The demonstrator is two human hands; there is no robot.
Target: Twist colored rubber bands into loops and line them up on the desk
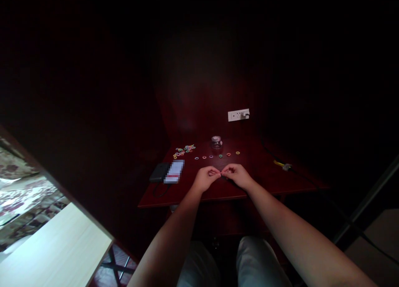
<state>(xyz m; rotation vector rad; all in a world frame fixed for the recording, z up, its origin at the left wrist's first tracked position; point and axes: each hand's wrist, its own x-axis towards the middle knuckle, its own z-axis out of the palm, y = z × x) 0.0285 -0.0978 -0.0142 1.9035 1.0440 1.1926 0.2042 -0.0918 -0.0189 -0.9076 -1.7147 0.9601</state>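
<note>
My left hand (207, 179) and my right hand (237, 175) meet fingertip to fingertip above the front of the dark red table (193, 194). Both are closed in a pinch on what looks like a small reddish hair tie (221, 174), mostly hidden by the fingers. Beyond them runs a spaced row of small coloured hair ties, from a blue one (196, 158) through a green one (220, 156) to a yellow one (237, 153). A loose pile of hair ties (188, 148) lies at the back left. Behind the row stands a clear jar (216, 142).
A phone with a blurred screen (174, 171) lies left of my hands against a black case-like object (158, 172), with a cable loop below. A white wall socket (238, 115) holds a plug. A yellow cable end (282, 165) and dark cord lie right. A pale tabletop (59, 249) stands lower left.
</note>
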